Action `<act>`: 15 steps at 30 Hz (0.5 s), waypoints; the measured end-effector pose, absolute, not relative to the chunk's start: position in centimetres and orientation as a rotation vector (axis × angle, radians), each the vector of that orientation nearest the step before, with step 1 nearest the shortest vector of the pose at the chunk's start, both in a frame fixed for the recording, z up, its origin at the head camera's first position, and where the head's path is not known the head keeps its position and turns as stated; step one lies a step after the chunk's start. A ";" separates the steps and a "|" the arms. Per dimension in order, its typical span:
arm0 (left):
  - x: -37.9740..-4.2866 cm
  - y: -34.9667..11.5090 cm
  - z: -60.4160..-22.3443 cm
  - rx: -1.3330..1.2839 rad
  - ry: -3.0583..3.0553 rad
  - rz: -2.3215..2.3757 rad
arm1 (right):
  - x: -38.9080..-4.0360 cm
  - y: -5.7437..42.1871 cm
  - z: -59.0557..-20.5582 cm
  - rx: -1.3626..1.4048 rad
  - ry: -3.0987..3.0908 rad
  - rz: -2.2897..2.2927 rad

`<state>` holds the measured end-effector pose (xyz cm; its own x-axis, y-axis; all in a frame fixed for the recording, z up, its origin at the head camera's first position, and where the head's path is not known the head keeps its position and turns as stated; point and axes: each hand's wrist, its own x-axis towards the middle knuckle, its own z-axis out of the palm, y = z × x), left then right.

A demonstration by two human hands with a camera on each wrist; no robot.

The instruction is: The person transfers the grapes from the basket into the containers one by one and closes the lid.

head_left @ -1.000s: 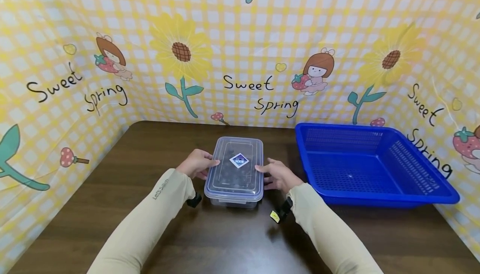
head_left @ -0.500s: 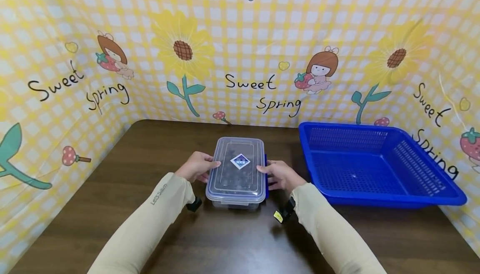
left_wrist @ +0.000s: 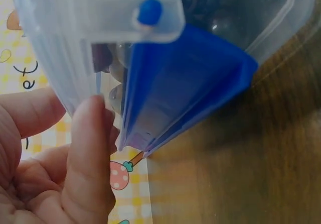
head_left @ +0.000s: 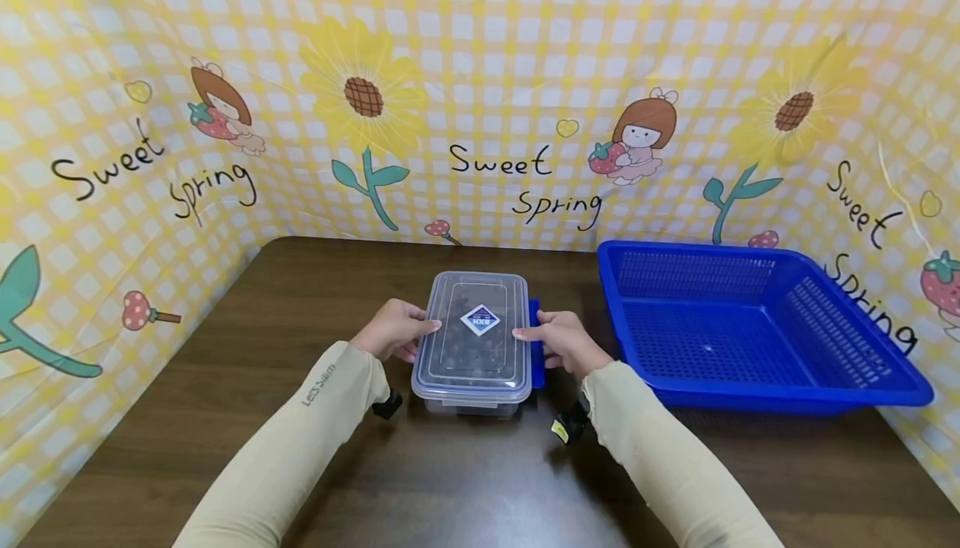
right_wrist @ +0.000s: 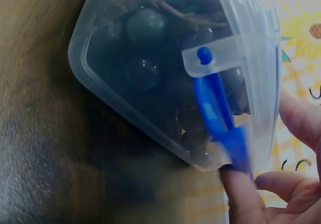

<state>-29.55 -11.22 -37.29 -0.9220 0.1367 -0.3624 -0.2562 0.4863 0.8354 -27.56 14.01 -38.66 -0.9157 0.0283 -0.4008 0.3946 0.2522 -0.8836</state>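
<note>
A clear plastic food container (head_left: 471,365) with its lid on sits on the table, a diamond-shaped label (head_left: 480,320) on top. Round dark grapes (right_wrist: 145,28) and a stem show through its wall. My left hand (head_left: 390,330) grips the left side, thumb on the lid's edge. On that side a blue latch (left_wrist: 188,78) hangs swung out from the wall. At the right side, my right hand (head_left: 564,341) has its thumb on the lid's edge and its fingers at the other blue latch (right_wrist: 213,103), which sticks outward.
To the right stands a blue perforated plastic basket (head_left: 780,398), close to the right forearm. Brown wooden table (head_left: 450,481) lies under everything. A yellow checked cloth (head_left: 480,57) with printed flowers encloses the back and sides.
The blue latch on the container's right side has swung outward, from out of sight to plainly showing. My right hand has shifted slightly right; the left stays in place.
</note>
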 end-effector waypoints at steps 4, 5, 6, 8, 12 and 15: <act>-29.5 -11.2 -37.2 -0.089 2.366 1.411 | -27.4 13.6 -38.2 0.352 2.252 -1.750; -29.5 -11.2 -37.1 -0.089 2.372 1.407 | -27.4 13.4 -38.1 0.345 2.253 -1.758; -29.5 -11.2 -37.1 -0.089 2.376 1.402 | -27.4 13.3 -38.0 0.341 2.257 -1.758; -29.5 -11.2 -37.0 -0.087 2.381 1.397 | -27.4 13.1 -37.8 0.346 2.281 -1.737; -29.4 -11.2 -37.0 -0.072 2.390 1.399 | -27.3 12.9 -37.6 0.330 2.340 -1.680; -29.2 -11.2 -37.2 -0.076 2.383 1.407 | -27.2 12.8 -37.6 0.303 2.326 -1.671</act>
